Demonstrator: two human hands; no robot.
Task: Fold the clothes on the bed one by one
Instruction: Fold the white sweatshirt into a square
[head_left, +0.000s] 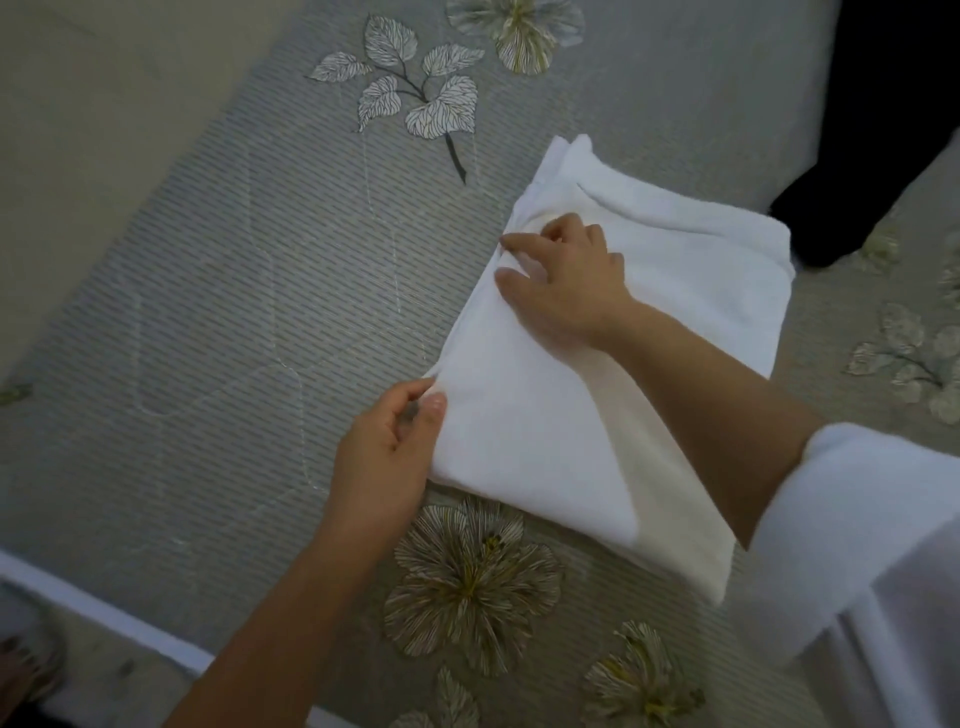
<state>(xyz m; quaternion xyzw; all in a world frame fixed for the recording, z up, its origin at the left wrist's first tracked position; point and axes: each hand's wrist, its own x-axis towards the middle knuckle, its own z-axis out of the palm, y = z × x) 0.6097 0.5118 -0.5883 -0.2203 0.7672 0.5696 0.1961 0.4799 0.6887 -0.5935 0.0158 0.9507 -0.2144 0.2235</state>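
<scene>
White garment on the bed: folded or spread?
Folded: the white garment lies as a compact, layered rectangle; left hand and right hand pinch its edge.

a home bedroom, bed (218, 291) with grey flower-printed quilted cover, white folded garment (597, 364) lying on it

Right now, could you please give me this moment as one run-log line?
item: white folded cloth garment on grey leaf-print bedspread | left hand: pinches left edge | right hand: grips same edge farther along
</scene>
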